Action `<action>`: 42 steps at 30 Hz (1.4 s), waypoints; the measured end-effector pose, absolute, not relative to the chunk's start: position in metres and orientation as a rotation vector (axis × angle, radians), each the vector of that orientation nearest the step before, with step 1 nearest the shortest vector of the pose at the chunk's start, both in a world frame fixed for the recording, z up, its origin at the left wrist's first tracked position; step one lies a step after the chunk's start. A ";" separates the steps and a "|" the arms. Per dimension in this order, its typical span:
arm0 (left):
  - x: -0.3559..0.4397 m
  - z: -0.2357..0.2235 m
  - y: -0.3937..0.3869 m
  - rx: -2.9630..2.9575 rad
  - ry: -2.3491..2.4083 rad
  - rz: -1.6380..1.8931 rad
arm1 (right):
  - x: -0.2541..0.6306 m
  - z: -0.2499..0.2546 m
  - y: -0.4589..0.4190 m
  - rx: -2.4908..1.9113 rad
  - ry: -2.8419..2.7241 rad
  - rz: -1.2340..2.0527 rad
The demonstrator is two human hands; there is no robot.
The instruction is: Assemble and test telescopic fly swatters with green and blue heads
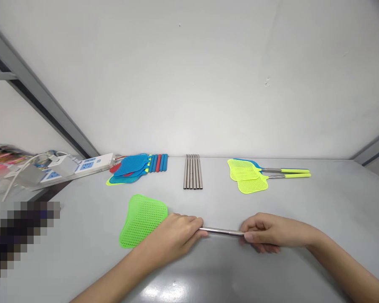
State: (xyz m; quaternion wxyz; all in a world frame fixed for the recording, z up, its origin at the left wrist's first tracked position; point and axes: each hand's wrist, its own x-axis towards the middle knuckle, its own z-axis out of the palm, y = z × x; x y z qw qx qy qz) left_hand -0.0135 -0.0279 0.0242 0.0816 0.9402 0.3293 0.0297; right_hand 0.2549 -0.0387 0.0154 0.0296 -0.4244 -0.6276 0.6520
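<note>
A green mesh swatter head point(142, 219) lies flat on the grey table point(303, 219), joined to a metal rod point(221, 231) that runs to the right. My left hand point(173, 235) is closed round the rod's left end, right beside the green head. My right hand point(268, 232) is closed round the rod's right end. Both hands rest low on the table near its front.
At the back lie a row of several metal rods point(193, 171), a pile of blue swatter heads point(131, 167) with blue and red handles point(158, 163), and finished yellow swatters point(249, 174). A white power strip point(88, 165) with a plugged-in charger sits back left.
</note>
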 end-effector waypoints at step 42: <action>-0.023 0.016 -0.022 2.981 1.181 0.161 | 0.262 0.010 -0.033 -1.351 -1.281 1.994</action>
